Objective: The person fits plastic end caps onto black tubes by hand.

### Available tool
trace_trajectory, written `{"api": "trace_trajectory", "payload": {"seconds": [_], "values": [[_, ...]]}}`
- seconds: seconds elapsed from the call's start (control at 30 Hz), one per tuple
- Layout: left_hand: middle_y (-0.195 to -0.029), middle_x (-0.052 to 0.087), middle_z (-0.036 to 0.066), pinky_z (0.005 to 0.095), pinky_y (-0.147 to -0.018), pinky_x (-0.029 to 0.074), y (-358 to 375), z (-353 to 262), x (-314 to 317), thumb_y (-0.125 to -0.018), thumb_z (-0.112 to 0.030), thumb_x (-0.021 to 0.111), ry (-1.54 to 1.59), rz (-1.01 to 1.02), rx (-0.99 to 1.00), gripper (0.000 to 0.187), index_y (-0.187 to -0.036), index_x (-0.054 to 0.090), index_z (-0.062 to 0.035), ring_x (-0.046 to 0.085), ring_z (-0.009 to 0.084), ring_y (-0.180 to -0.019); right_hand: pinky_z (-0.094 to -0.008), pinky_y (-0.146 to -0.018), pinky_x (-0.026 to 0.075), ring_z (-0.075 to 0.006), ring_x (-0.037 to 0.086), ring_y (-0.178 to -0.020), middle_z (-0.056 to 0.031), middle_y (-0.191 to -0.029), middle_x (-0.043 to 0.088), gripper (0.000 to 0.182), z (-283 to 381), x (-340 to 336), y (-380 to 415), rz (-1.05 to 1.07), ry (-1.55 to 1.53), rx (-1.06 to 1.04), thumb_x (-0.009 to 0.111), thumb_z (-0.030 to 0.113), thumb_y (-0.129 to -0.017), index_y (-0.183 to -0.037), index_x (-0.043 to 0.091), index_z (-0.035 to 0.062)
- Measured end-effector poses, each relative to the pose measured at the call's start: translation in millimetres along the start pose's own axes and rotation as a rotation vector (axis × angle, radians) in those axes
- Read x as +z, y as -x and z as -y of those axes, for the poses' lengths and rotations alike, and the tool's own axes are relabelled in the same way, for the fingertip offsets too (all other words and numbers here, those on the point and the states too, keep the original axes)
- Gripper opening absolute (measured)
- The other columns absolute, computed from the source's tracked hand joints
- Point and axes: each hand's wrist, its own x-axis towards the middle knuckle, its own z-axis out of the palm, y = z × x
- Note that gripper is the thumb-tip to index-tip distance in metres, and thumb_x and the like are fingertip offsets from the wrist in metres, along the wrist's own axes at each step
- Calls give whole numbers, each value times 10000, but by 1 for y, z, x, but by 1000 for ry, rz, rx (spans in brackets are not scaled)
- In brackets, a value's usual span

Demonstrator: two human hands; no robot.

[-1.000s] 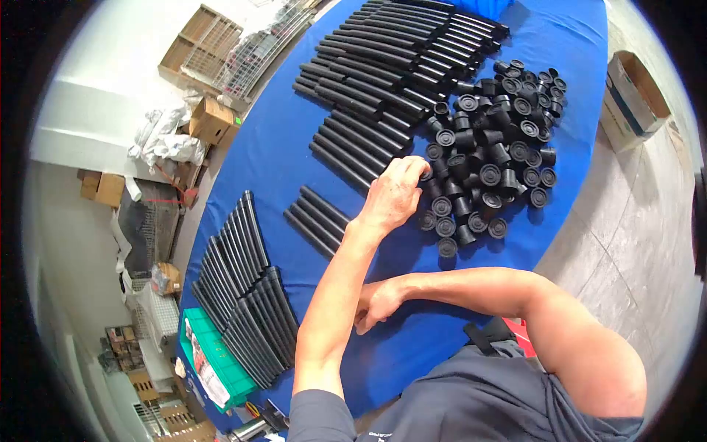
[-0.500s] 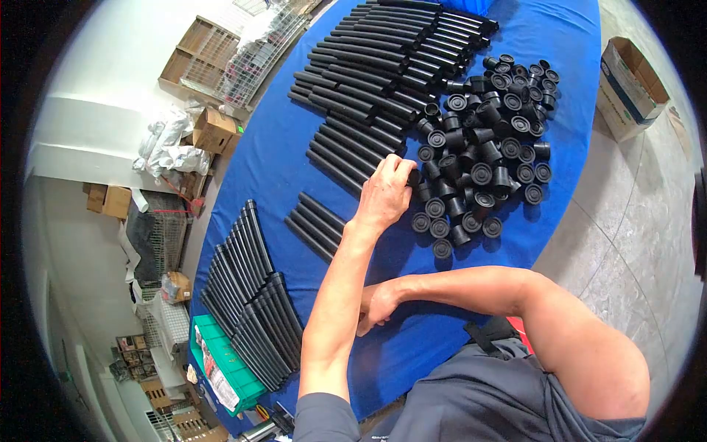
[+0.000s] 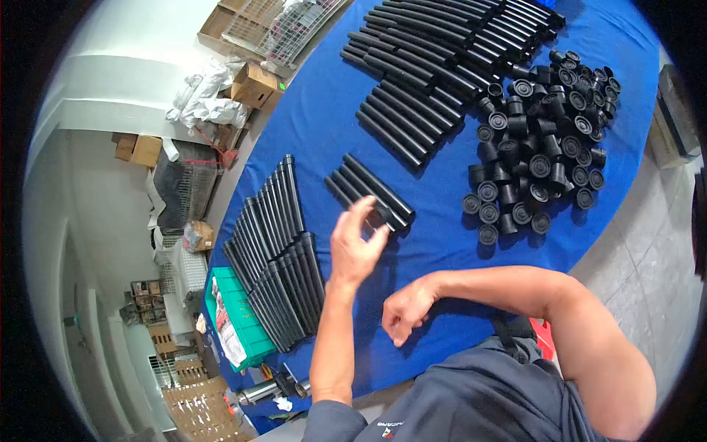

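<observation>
My left hand (image 3: pixel 355 247) pinches a black end cap (image 3: pixel 386 214) between thumb and fingers. It is at the near ends of a small group of black tubes (image 3: pixel 372 188) lying side by side on the blue cloth (image 3: pixel 294 144), and partly covers them. My right hand (image 3: pixel 409 309) is closed, its fingers curled downward over the cloth near my body, with nothing showing in it. To the right lies a heap of black end caps (image 3: pixel 540 166), some upright, others on their sides.
Long rows of black tubes (image 3: pixel 427 51) lie at the far side. Tubes with fitted ends (image 3: pixel 269 265) are stacked at the left, against a green bin (image 3: pixel 247 324). Metal parts (image 3: pixel 261 390) sit at the near left edge. A cardboard box (image 3: pixel 674 121) stands on the floor at right.
My left hand has moved from the cap heap to the small tube group, carrying a cap. My right hand now shows clear of the left forearm. The whole view has shifted.
</observation>
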Motion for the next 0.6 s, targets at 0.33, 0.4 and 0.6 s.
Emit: {"api": "trace_trajectory", "payload": {"seconds": [0.33,0.4,0.6], "values": [[-1083,679,173,438,-928,521,-36,-24,77,-777,-153,789,-162,113,339,432,-1158,657,0,633,353,-1043,-318,-479,488,-146,584,-578,-38,-701,587,339,-19,8,-7,-51,-20,17,740,345,-894,-844,669,17],[-1091,678,174,447,-930,519,-37,-24,84,-780,-161,789,-192,151,347,440,-1163,646,2,630,357,-1047,-318,-488,503,-142,590,-589,-38,-706,590,342,-22,4,-8,-20,-34,-20,741,346,-895,-848,673,15],[-1261,636,229,456,-1042,477,-30,-33,58,-795,-348,838,-214,69,371,798,-1438,530,11,601,390,-1190,-313,-471,490,-152,583,-551,-48,-681,596,326,-19,8,-5,-97,19,8,715,335,-916,-903,684,10]]}}
